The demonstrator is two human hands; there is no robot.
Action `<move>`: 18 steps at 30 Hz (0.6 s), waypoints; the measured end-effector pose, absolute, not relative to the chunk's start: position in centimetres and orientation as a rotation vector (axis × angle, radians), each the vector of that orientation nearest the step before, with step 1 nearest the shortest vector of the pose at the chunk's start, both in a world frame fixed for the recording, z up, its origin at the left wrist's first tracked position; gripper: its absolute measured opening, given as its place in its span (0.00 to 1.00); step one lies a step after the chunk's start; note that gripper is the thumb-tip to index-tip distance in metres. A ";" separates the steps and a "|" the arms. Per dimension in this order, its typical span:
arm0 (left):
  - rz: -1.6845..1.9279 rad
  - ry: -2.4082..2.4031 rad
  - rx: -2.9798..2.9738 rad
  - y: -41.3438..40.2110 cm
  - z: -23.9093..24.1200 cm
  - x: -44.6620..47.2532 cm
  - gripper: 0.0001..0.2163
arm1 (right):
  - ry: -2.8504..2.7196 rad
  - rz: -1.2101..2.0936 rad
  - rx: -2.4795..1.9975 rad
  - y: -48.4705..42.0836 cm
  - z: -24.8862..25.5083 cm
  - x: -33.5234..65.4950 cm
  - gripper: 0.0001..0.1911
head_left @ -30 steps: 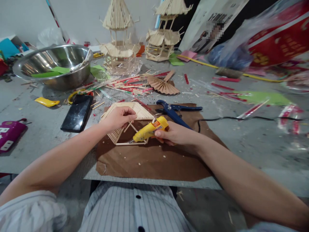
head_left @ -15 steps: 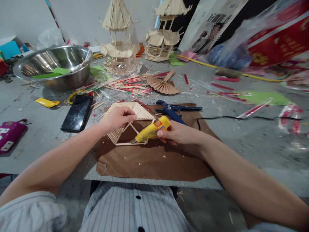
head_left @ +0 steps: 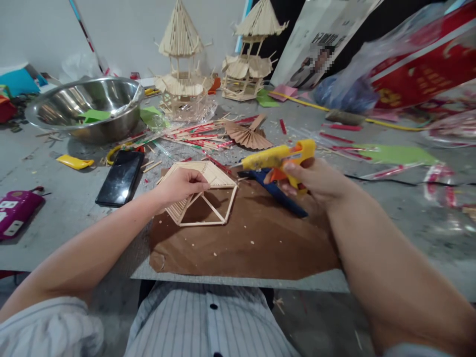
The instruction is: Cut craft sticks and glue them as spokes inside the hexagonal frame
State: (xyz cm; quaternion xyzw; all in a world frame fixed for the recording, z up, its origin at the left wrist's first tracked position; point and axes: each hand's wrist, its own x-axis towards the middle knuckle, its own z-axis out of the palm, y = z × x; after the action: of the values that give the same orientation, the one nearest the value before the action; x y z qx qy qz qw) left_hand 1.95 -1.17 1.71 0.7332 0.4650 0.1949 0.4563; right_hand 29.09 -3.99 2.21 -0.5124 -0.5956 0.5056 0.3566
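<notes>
A six-sided frame of thin wooden sticks (head_left: pixel 219 174) rests on a brown sheet (head_left: pixel 238 253). Slats fill its far and left panels; the near and right ones are bare sticks. My left hand (head_left: pixel 186 186) lies over it, with thumb and fingers pinched at the middle and part of the frame hidden beneath. In my right hand (head_left: pixel 307 178) is a yellow hot glue gun (head_left: pixel 269 157), raised to the right of the frame with its nozzle pointing left. Blue-handled pliers (head_left: pixel 278 193) lie on the sheet below the gun, partly covered by it.
Left are a black phone (head_left: pixel 119 178), a yellow cutter (head_left: pixel 75 161), a purple case (head_left: pixel 18 213) and a steel bowl (head_left: pixel 115 126). Behind lie loose sticks (head_left: pixel 197 135) and a paper fan (head_left: pixel 248 134). Two stick pagodas (head_left: pixel 180 39) stand farther back. A black cord (head_left: pixel 372 179) runs right.
My right hand has lifted the glue gun off the frame's near edge, moving it up and right. My left hand stays pinched at the frame's middle.
</notes>
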 end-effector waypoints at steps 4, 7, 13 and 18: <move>0.433 1.125 1.910 -1.1 1.9 1.7 0.08 | -1.432 0.958 -1.471 -1.4 2.3 29.8 0.18; 0.386 1.113 1.958 -1.0 1.9 1.6 0.08 | -1.508 0.595 -1.765 1.3 1.8 30.2 0.16; 0.268 1.121 1.999 -1.0 1.7 1.6 0.10 | -1.730 -0.078 -2.008 5.6 0.4 30.6 0.25; 0.248 1.096 1.998 -1.2 1.3 1.7 0.11 | -1.555 0.287 -2.048 8.1 -1.5 31.5 0.30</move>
State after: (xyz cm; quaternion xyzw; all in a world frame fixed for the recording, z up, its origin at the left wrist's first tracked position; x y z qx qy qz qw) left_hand 1.66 -1.17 1.32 0.7943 0.4357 0.0987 0.4117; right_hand 31.48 8.09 -1.51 -0.7614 -0.5781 0.1065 0.2734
